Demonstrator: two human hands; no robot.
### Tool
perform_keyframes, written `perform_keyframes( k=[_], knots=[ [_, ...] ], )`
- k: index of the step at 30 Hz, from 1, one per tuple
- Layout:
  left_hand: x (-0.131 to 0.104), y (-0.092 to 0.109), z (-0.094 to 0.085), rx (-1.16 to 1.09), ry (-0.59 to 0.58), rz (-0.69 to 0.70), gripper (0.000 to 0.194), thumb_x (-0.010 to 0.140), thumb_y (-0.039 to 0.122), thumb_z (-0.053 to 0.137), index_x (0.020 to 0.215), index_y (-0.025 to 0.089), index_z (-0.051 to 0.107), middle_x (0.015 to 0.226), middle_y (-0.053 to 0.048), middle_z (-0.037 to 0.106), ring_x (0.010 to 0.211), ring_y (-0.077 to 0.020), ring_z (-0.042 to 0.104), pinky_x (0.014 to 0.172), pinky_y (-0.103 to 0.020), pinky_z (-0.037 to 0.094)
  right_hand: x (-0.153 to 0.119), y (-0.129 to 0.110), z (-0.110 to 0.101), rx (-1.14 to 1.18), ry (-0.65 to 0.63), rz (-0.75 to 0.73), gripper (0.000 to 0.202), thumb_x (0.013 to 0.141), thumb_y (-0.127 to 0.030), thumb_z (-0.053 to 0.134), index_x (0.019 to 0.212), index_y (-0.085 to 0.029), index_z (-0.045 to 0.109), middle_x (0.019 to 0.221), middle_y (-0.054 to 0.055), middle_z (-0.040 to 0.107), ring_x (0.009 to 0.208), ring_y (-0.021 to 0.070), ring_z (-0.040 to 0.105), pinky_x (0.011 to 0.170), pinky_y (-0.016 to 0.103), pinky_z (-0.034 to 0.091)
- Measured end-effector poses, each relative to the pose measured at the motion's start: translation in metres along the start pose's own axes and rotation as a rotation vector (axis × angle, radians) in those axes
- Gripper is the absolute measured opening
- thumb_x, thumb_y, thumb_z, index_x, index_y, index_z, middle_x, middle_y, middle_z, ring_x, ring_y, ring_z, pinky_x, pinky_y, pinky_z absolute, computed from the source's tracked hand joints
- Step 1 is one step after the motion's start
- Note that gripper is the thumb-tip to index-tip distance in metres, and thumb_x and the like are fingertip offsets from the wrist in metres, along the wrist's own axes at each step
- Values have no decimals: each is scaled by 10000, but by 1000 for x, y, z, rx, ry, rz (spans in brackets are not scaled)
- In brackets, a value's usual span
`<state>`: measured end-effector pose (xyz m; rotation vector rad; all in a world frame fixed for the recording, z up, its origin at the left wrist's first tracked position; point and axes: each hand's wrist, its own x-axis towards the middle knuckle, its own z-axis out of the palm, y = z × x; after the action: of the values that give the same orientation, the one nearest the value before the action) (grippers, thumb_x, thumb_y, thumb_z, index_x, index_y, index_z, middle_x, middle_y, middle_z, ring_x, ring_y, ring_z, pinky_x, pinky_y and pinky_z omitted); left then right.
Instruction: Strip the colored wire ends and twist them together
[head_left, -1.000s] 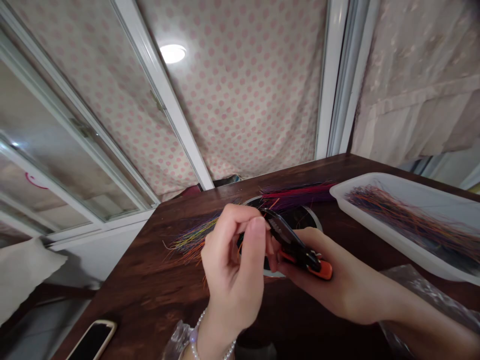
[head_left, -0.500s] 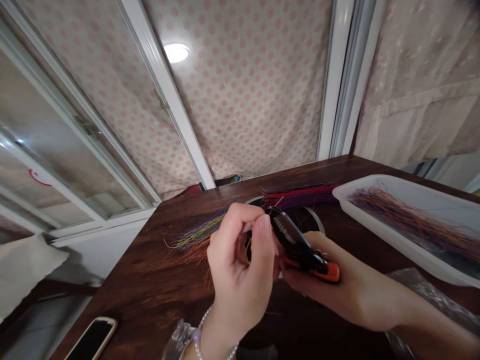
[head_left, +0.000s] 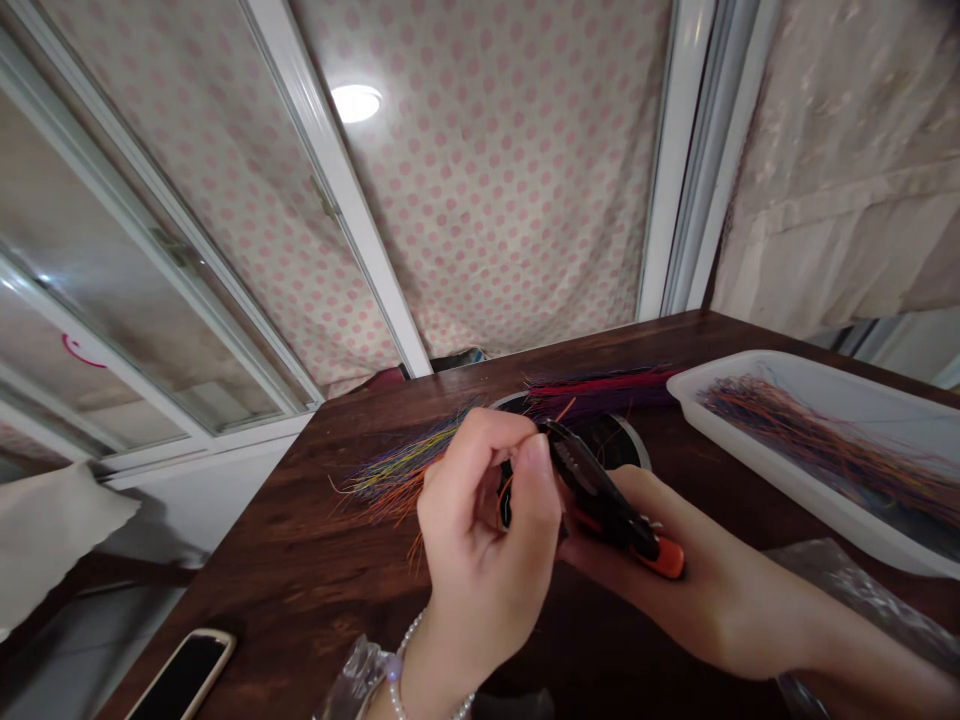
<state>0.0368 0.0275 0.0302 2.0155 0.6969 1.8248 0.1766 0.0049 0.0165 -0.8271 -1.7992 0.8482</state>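
Note:
My left hand [head_left: 487, 530], with a pearl bracelet at the wrist, pinches an orange wire [head_left: 566, 412] whose end sticks out past the fingertips. Against those fingertips is the tip of a black tool with orange handle parts [head_left: 607, 500], held in my right hand [head_left: 667, 570]. The tool's jaws are too dark to make out. Behind both hands lies a round dark dish with a pale rim [head_left: 637, 440], partly hidden. Yellow, blue and orange wires [head_left: 405, 470] are spread left of my left hand, and red and purple wires [head_left: 607, 390] lie behind the hands.
A white tray [head_left: 757, 450] of mixed wires stands at the right of the dark wooden table [head_left: 300, 560]. A phone [head_left: 184, 675] lies at the front left. Clear plastic bags are near both wrists [head_left: 832, 570]. Curtained window frames rise behind.
Both hands have shifted slightly to the right. The black tool has tilted a little, and more of the orange wire shows above it.

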Motion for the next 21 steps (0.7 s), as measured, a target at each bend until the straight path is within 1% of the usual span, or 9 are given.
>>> perform_keyframes(
  k=[3,6,9,12,17,21],
  knots=[
    [1,1,0,27,14,14,200,987,137,502,806,212,542,588,57,483,471,-64,449,431,-185,364,1,-2,1,12,-13,23,133,832,-150,509,731,-222,557,626,-35,579,567,116,532,517,188,457],
    [2,1,1,19,15,14,206,983,123,503,798,206,542,581,57,483,469,-62,446,429,-174,371,2,-3,0,80,-57,42,137,841,-150,506,741,-218,569,662,-28,614,597,120,554,550,195,476],
    [3,0,2,-10,15,18,228,998,152,500,778,194,542,564,60,482,463,-52,450,434,-152,390,3,-4,-4,138,-134,106,121,861,-204,535,748,-211,580,697,-17,622,633,128,560,584,207,497],
    [2,0,2,-55,12,-3,232,1016,191,495,789,191,543,557,68,478,446,-37,445,427,-127,387,2,-6,-7,135,-180,165,132,862,-256,553,741,-205,564,727,-7,596,688,137,547,635,220,501],
    [-1,1,1,-67,10,5,211,1020,203,492,816,193,546,569,66,476,463,-39,434,431,-129,370,1,-8,-7,132,-198,210,209,880,-325,535,706,-213,510,692,-5,537,678,143,499,621,237,469],
    [0,2,0,-55,11,31,215,1016,189,490,807,194,538,570,65,460,462,-43,417,427,-144,352,1,-8,-5,146,-210,215,218,898,-341,524,721,-214,516,689,-6,531,663,139,485,616,237,456]
  ],
)
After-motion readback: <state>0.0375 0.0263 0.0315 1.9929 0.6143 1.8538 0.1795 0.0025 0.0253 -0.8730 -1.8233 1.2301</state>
